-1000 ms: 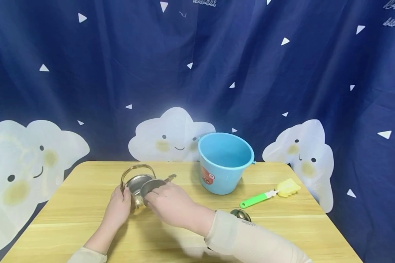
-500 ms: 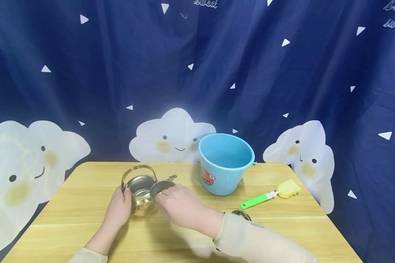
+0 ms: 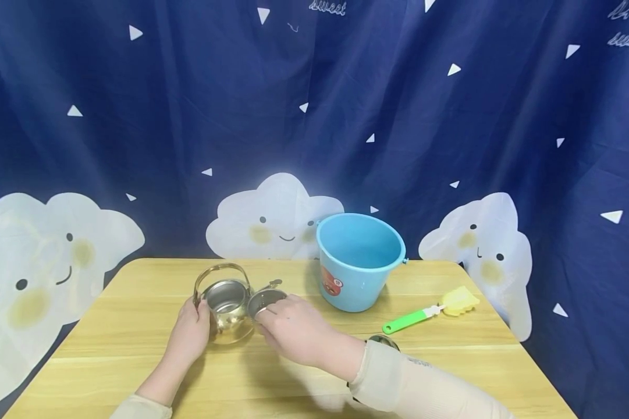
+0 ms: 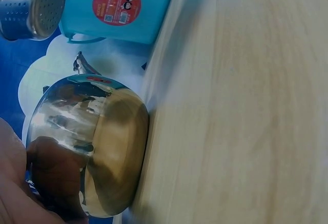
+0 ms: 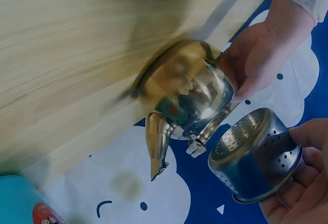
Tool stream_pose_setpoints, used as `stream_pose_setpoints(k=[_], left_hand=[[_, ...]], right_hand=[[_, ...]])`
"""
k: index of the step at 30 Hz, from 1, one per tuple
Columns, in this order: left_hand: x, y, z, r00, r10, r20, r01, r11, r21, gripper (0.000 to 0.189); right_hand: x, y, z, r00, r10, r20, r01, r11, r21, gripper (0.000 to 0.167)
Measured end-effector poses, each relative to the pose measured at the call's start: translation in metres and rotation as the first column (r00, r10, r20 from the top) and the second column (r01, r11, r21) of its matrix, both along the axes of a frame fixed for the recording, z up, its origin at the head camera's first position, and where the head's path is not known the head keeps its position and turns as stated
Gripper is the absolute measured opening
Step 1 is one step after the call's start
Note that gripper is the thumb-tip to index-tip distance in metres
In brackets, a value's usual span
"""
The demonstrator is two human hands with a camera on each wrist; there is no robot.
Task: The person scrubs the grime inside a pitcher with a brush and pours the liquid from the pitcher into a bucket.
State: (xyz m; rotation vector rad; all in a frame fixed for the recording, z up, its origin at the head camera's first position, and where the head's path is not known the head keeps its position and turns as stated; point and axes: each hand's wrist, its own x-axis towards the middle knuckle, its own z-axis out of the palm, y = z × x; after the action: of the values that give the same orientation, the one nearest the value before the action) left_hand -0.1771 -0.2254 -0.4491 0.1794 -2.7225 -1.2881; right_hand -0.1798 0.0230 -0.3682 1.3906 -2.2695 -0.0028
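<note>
at the wooden table [image 3: 115, 331], our left hand [image 3: 190, 331] gripped a golden teapot [image 3: 231, 323], our right hand [image 3: 295, 329] pinched a perforated strainer [image 5: 251, 157]; the navy curtain [image 3: 230, 105] read "sweet".

The kettle [image 3: 231, 326] against the left fingers [image 3: 191, 309] was mirror-glossy metal, the strainer [image 5: 256, 162] in the right fingers [image 5: 311, 134] shiny perforated metal, the bucket [image 3: 355, 286] beyond them smooth plastic, the table [image 3: 125, 326] beneath grained wood, the curtain [image 3: 230, 93] behind creased cloth.

- Spout [image 3: 274, 283], right of kettle [image 3: 233, 326]: partly hidden by strainer [image 3: 265, 299], head view.
- Metal piece [image 3: 384, 340], right of kettle: partly hidden by sleeve [image 3: 398, 378].
- Left hand [image 3: 188, 334], left of kettle: cut off, left wrist view.
- Sticker [image 3: 329, 282], right of kettle: lettering too small.
</note>
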Motion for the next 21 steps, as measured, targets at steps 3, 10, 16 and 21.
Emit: stream_pose_setpoints(k=[3, 10, 16, 21], left_hand=[[0.000, 0.000, 0.000, 1.000, 0.000, 0.002, 0.000, 1.000, 0.001, 0.062], [-0.001, -0.001, -0.002, 1.000, 0.011, -0.004, -0.011, 1.000, 0.000, 0.061], [-0.002, -0.002, -0.002, 1.000, 0.010, 0.003, -0.010, 1.000, 0.009, 0.062], [-0.002, -0.002, -0.003, 1.000, 0.011, -0.006, -0.011, 1.000, 0.009, 0.061]], right_hand=[[0.001, 0.002, 0.000, 1.000, -0.004, 0.014, 0.004, 1.000, 0.001, 0.007], [0.000, 0.009, -0.003, 1.000, -0.004, 0.020, 0.004, 1.000, -0.015, 0.007], [-0.002, 0.017, -0.008, 1.000, -0.001, 0.027, 0.002, 1.000, -0.029, 0.007], [-0.002, 0.024, -0.012, 0.999, -0.016, 0.047, 0.016, 1.000, -0.012, 0.005]])
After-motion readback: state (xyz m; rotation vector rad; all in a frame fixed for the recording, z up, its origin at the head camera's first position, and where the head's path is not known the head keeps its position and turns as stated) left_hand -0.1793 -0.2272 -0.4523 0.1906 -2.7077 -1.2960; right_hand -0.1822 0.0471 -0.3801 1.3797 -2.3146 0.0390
